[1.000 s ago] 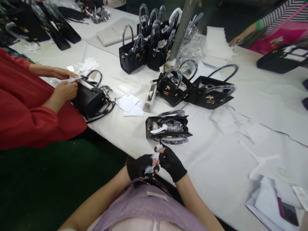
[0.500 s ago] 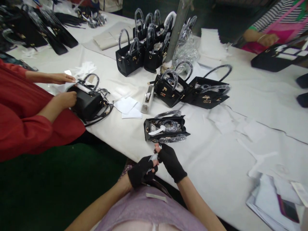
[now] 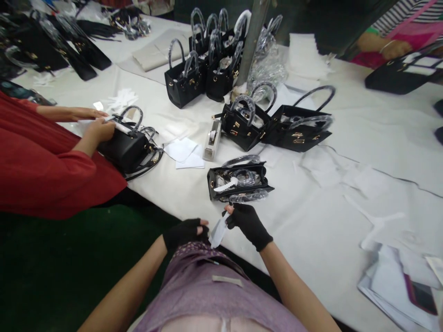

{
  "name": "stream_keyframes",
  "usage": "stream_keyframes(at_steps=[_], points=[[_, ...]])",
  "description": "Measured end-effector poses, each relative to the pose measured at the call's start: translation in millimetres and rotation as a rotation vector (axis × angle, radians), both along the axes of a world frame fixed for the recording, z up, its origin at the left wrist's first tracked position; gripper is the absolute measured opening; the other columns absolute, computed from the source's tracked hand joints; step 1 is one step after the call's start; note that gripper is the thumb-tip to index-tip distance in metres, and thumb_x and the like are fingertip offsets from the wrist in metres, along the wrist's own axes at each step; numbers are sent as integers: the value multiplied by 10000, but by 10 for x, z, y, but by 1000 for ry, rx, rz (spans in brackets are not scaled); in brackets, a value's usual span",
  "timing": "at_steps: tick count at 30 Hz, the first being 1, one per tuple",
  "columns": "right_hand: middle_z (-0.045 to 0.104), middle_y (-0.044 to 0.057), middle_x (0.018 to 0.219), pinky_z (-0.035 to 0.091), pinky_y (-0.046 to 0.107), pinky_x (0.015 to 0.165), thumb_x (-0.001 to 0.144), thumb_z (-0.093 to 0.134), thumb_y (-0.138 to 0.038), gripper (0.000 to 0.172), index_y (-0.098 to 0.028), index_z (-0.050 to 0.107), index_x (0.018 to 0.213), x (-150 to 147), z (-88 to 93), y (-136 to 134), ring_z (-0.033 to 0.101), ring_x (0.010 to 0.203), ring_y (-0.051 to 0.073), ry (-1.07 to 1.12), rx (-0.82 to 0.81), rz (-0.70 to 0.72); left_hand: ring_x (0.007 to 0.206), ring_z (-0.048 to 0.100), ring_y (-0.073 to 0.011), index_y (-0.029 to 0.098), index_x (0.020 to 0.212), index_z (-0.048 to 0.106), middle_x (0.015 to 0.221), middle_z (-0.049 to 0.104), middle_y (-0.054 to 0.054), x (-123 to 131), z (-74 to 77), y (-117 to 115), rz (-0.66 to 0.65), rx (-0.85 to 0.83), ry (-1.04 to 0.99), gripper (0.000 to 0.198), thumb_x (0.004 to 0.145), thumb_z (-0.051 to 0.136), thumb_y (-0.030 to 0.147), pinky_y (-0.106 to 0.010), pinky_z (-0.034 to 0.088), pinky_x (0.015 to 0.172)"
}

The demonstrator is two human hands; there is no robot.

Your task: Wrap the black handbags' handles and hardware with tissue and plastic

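Note:
My right hand (image 3: 247, 223), in a black fingerless glove, pinches the upper end of a white paper slip (image 3: 218, 230), which hangs down at the table's front edge. To its left, my left hand (image 3: 187, 234), in a matching glove, is apart from the slip's upper end. Its fingers are curled together, and whatever they may hold is hidden. Just beyond my right hand lies a small black handbag (image 3: 238, 180), its opening toward me. Clear plastic wraps its handles, and a white toothed strip (image 3: 225, 185) lies across the opening.
A tape dispenser (image 3: 212, 139) and white paper sheets (image 3: 187, 152) lie behind the handbag. More black handbags (image 3: 245, 124) stand around a metal post (image 3: 254, 44). At left, a co-worker in red handles another bag (image 3: 122, 145). A phone (image 3: 420, 293) rests on papers at right.
My left hand has moved left, away from my right hand. The white slip, earlier between both hands, now hangs from my right. The co-worker's nearer hand has moved up along their bag.

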State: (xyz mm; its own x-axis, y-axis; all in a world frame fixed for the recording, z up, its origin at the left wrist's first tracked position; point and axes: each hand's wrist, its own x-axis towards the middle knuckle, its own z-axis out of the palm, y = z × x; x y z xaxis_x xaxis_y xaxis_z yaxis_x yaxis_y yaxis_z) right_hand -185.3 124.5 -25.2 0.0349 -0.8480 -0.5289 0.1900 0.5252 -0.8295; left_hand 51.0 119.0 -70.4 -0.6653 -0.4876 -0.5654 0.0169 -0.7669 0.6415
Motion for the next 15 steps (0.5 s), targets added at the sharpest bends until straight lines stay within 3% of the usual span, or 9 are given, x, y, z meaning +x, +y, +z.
stream_keyframes(at_steps=[2, 5, 8, 11, 15], points=[[650, 49, 584, 482, 277, 493, 729, 766, -529, 426, -113, 675, 741, 4, -4, -4, 593, 494, 154, -16, -5, 12, 929, 659, -198, 172, 1139, 625, 1033, 692, -100, -148, 21, -142, 119, 20, -10, 503, 818, 672, 556, -309, 518, 829], [599, 19, 547, 397, 252, 438, 767, 733, -522, 413, -121, 656, 704, 4, 6, 3, 518, 453, 120, -20, -62, 30, 742, 662, -184, 157, 1105, 581, 961, 677, -115, -546, 192, -209, 29, 76, 104, 625, 766, 662, 675, -324, 542, 682], [571, -3, 558, 364, 257, 448, 764, 736, -504, 391, -144, 623, 661, -8, 39, 7, 479, 473, 115, 10, -123, 46, 493, 543, -100, 174, 1085, 525, 787, 635, -31, -844, 339, -133, 9, 37, 66, 632, 714, 733, 641, -236, 459, 474], [593, 6, 638, 408, 272, 555, 740, 751, -504, 390, -154, 610, 643, -12, 36, -7, 500, 596, 130, 58, -147, 30, 381, 403, -45, 175, 1025, 518, 641, 544, 39, -925, 349, -35, 78, -89, -57, 568, 770, 659, 662, -168, 321, 381], [534, -5, 619, 320, 255, 521, 805, 667, -560, 431, -155, 600, 673, -41, -66, -13, 418, 574, 113, 67, -171, 59, 369, 398, -50, 172, 953, 511, 622, 529, 38, -911, 305, 17, 183, -170, -25, 542, 830, 540, 700, -166, 297, 354]])
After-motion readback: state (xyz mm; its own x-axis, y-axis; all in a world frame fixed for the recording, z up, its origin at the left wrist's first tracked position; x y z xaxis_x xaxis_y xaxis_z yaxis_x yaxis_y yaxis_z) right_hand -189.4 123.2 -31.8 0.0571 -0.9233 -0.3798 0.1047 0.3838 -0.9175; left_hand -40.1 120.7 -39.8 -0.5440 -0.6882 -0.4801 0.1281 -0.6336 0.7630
